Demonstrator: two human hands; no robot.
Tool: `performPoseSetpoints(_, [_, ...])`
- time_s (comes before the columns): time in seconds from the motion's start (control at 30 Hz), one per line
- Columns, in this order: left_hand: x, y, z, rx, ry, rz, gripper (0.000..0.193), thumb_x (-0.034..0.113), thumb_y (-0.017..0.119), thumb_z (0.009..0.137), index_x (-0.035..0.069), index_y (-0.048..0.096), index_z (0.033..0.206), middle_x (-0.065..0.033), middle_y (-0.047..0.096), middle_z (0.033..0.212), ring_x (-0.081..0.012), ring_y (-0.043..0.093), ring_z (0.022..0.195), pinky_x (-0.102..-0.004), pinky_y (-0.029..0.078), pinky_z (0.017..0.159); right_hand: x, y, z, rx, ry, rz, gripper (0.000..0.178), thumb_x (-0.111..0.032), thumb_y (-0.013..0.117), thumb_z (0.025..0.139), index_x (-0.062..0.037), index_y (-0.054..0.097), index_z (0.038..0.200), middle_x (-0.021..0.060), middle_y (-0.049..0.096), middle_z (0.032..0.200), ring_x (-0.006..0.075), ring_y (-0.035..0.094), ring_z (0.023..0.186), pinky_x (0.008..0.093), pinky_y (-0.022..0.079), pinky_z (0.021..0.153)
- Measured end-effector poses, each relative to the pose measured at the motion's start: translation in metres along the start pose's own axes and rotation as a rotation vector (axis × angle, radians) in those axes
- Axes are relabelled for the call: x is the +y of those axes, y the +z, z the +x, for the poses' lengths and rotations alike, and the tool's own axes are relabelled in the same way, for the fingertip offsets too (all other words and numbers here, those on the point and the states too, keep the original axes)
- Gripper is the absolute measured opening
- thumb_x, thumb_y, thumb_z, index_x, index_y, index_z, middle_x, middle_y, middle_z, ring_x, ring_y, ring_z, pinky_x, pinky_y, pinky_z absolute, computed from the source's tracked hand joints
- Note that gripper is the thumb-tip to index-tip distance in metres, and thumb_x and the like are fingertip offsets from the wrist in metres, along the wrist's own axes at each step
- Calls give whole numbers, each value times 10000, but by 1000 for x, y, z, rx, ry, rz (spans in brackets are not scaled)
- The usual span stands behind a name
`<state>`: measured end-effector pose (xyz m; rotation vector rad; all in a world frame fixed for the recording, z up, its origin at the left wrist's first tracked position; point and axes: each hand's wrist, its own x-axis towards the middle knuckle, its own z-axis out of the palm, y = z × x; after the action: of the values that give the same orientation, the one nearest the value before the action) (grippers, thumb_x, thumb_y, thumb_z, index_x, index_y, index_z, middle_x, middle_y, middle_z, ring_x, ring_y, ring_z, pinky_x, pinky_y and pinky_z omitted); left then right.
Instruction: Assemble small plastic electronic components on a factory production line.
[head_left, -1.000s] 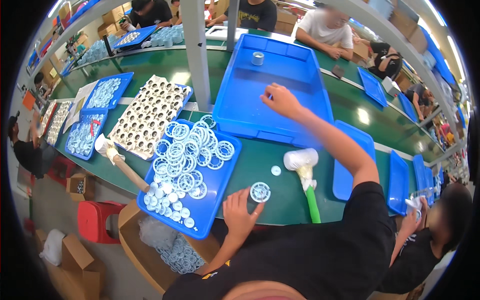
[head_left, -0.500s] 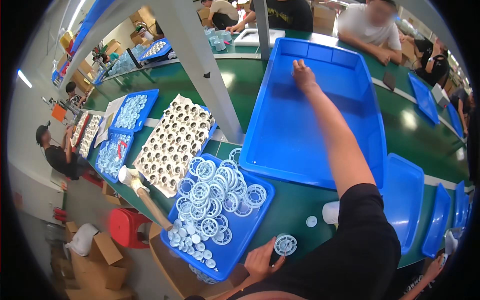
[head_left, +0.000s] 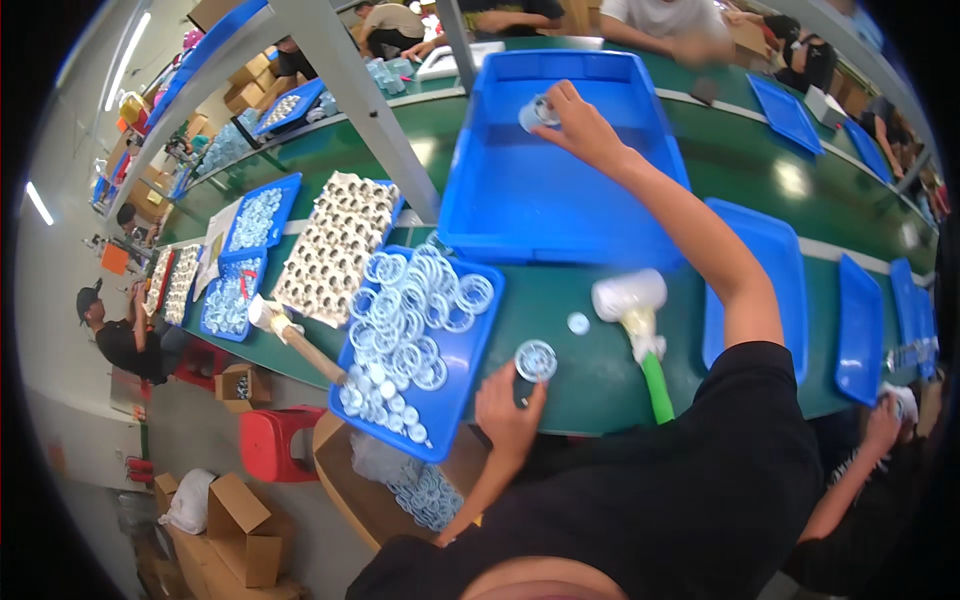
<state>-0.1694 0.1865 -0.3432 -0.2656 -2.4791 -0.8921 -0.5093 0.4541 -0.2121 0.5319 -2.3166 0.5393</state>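
Note:
Far ahead, over the large blue tray (head_left: 560,185), my right hand (head_left: 580,120) pinches a light-blue cylindrical plastic part (head_left: 537,114) between thumb and fingers. My left hand (head_left: 508,405) is at the near table edge, thumb and forefinger against the rim of a light-blue spoked wheel (head_left: 536,360) on the green table. A small round light-blue disc (head_left: 578,323) lies to the wheel's right. Beyond it rests a mallet (head_left: 640,318) with a white head and green handle. Left of my left hand, a blue tray (head_left: 462,345) holds many light-blue rings and small round caps.
A second mallet (head_left: 310,355) with a wooden handle lies against the ring tray's left side. Behind it is a moulded pulp tray (head_left: 340,245). Blue trays (head_left: 757,290) line the right side. A grey post (head_left: 375,120) rises at the back. Co-workers sit across the table.
My view has shifted, and the whole green-handled mallet now shows. My right hand has turned over the large tray, revealing the cylindrical part it holds. My left hand stays by the spoked wheel.

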Motion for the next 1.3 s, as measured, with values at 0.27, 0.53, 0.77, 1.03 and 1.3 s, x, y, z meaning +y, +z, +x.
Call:
performPoseSetpoints(0.27, [0, 7, 0, 29, 56, 5, 471, 279, 790, 841, 54, 630, 1223, -125, 667, 1100, -329, 637, 998, -437, 486, 812, -129, -161, -78, 195, -190, 114, 438, -247, 822, 852, -22, 575, 1135, 132, 567, 1140, 347, 667, 915, 405, 587, 763])
performPoseSetpoints(0.53, [-1, 5, -15, 62, 50, -32, 436, 243, 799, 832, 52, 648, 1194, -110, 681, 1119, -323, 642, 1016, -428, 495, 848, -181, -204, -149, 209, -142, 122, 432, -228, 857, 830, -15, 576, 1080, 164, 583, 1202, 340, 651, 975, 386, 560, 829])
performPoseSetpoints(0.77, [-1, 8, -12, 28, 23, 41, 682, 436, 833, 793, 59, 574, 1299, -104, 634, 1160, -316, 597, 1061, -443, 466, 914, -222, -220, -209, 223, -74, 156, 420, -208, 857, 825, -8, 559, 1043, 182, 572, 1213, 352, 643, 985, 384, 562, 796])
performPoseSetpoints(1.03, [-3, 0, -38, 125, -16, -248, 472, 210, 731, 906, 6, 576, 1304, -149, 615, 1168, -327, 580, 1058, -442, 446, 981, -268, -215, -298, 269, 121, 288, 452, -159, 903, 753, -8, 573, 1022, 164, 603, 1190, 309, 635, 1017, 357, 558, 799])
performPoseSetpoints(1.3, [82, -63, -92, -45, 77, -775, 863, 382, 811, 854, 6, 390, 1507, -177, 505, 1487, -288, 458, 1403, -436, 358, 1149, -292, -150, -368, 121, 880, 1855, 292, -292, 645, 1029, -31, 616, 1156, 94, 711, 1098, 177, 713, 904, 325, 597, 771])
